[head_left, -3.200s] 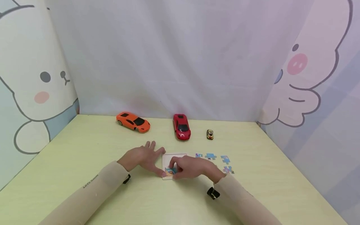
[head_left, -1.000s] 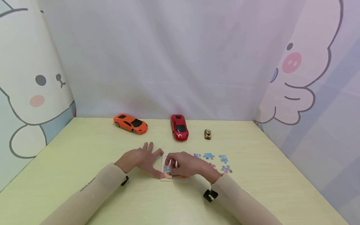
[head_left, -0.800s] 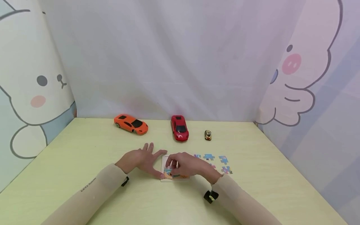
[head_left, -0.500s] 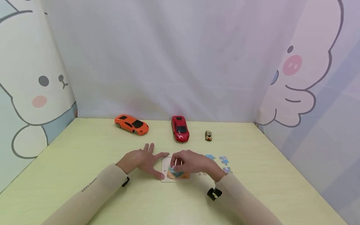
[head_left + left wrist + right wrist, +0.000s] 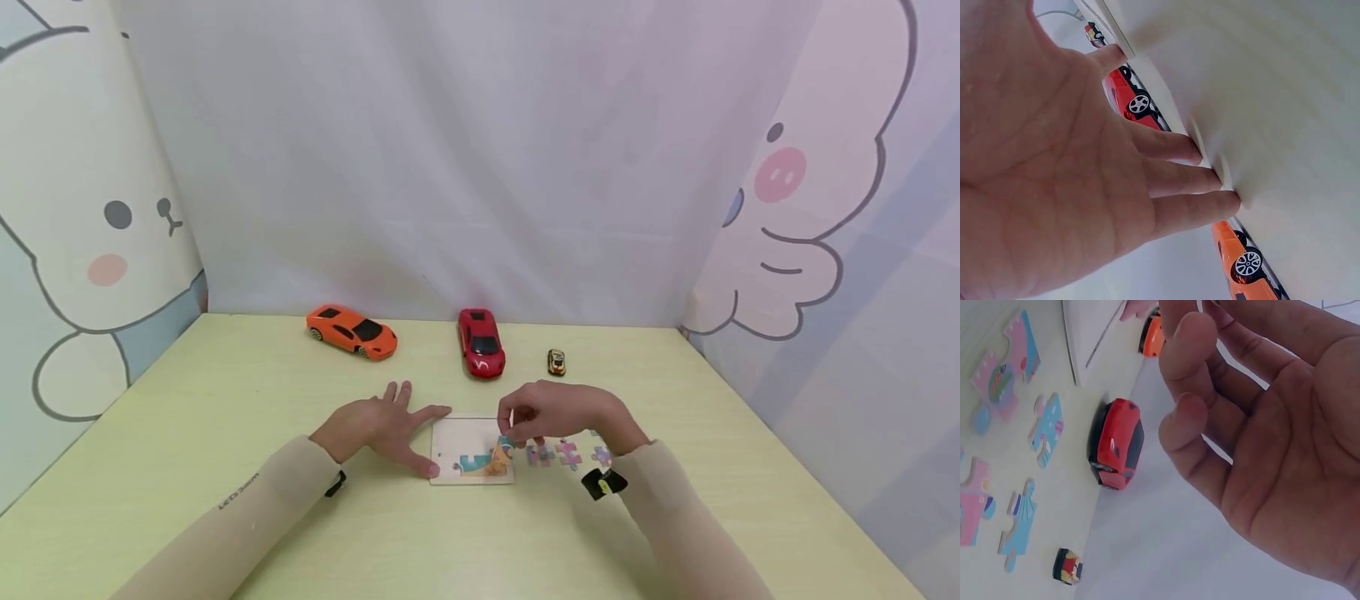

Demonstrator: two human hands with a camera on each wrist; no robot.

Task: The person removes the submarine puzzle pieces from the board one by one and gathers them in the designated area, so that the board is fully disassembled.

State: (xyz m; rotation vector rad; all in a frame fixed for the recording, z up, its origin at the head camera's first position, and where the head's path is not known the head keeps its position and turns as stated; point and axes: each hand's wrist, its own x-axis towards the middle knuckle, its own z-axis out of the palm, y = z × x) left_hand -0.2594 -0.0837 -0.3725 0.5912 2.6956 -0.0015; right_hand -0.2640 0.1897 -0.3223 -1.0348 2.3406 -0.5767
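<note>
Left hand (image 5: 378,425) is lying flat on the table (image 5: 225,400), fingers spread and straight, thumb tip touching the left edge of the puzzle board (image 5: 471,451). Right hand (image 5: 558,412) is hovering just right of the board, fingers loosely curled, gripping nothing, above the loose puzzle pieces (image 5: 555,454) lying beside the board. A few pieces are sitting in the board's near right corner. Beyond the hands, the orange car (image 5: 352,330), red car (image 5: 482,342) and small car (image 5: 556,362) are standing by the curtain.
</note>
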